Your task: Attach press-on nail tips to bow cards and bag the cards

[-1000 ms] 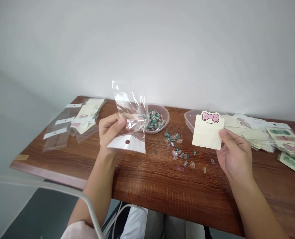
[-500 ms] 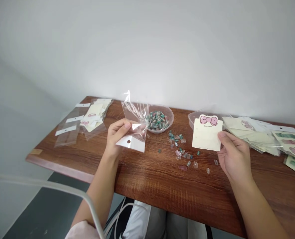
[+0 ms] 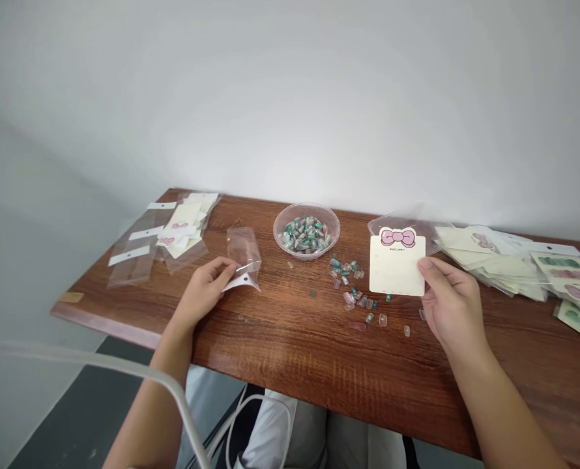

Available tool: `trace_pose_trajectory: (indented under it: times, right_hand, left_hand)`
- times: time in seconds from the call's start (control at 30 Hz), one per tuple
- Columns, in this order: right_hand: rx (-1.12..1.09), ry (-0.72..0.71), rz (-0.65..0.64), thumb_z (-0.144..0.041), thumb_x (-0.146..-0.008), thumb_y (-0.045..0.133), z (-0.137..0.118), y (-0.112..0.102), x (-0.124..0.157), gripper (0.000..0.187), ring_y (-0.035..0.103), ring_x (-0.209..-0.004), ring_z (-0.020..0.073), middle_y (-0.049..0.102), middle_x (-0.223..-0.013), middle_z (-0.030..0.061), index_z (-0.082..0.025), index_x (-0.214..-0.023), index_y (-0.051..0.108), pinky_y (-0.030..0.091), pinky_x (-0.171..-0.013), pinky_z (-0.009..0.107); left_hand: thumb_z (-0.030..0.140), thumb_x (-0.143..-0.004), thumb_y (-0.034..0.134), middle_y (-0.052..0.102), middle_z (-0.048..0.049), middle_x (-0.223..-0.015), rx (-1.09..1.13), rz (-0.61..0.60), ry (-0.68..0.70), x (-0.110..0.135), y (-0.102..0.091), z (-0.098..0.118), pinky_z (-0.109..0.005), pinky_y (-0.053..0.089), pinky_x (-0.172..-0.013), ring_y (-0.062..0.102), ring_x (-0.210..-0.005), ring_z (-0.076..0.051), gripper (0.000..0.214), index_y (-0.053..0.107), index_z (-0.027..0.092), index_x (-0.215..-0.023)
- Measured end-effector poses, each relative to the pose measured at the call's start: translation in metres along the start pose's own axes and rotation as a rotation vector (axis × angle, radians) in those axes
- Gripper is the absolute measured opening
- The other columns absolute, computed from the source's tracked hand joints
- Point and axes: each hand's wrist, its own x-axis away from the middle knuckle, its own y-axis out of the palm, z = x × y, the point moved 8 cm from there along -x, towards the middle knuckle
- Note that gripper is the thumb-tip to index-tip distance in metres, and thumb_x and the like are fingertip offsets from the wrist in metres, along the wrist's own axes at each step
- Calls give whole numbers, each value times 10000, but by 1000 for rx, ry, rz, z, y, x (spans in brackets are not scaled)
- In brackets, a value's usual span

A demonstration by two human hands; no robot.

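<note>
My left hand point(image 3: 206, 290) pinches the white header of a clear plastic bag point(image 3: 244, 249), low over the left-middle of the table. Between the thumb and fingers of my right hand point(image 3: 451, 303) is a cream card point(image 3: 397, 266) with a pink bow on top, held upright by its right edge. Press-on nails point(image 3: 352, 299) in teal, pink and clear lie scattered left of and below the card. A clear round bowl point(image 3: 281, 242) full of similar nails stands between my hands, farther back.
Bags with white headers point(image 3: 128, 255) and cream cards point(image 3: 185, 215) lie at the left. Toward the right are a clear container point(image 3: 377, 227), a pile of bagged cards point(image 3: 507, 277) and cards bearing green nails point(image 3: 561, 264). A white cable point(image 3: 138, 370) crosses the lower left.
My left hand has moved left and down with the clear bag, which now sits near the tabletop. The card in my right hand has shifted slightly left.
</note>
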Motion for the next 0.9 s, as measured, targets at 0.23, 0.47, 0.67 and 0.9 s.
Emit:
trace_pose_trajectory:
  times: [0.23,0.47,0.67,0.9]
  right_hand:
    - [6,79,-6,-502,-896,753,10,0,1,301,732,-708,262,778,-788,57,-213,-955,813,560,-557,341]
    - [206,169,-225,-557,-936,673,7,22,9,400,637,-651,204,737,-739,36,-186,-814,757,451,-561,296]
    - [495,156,-651,-463,-1036,453,5,92,59,490,451,-556,130,495,-560,-26,-203,-620,467,268,-558,288]
    - [803,23,-746,-307,-1021,432,14,117,90,370,570,-580,153,669,-638,19,-204,-696,578,231,-594,321]
  left_hand:
    - [534,-888,669,601,26,-518,68,-99,-97,3,-1,-3,-233,363,-503,482,-478,-131,356,642,188,-813]
    - [534,-829,765,719,-44,-732,318,-5,-82,15,-7,13,-271,520,-567,653,-651,-182,372,657,180,-873]
    - [455,-861,778,716,-25,-736,361,12,50,28,-10,32,-240,489,-596,622,-645,-147,310,676,180,-761]
    - [403,-916,761,740,-50,-853,497,-193,124,29,28,58,-251,514,-706,666,-757,-159,241,730,167,-882]
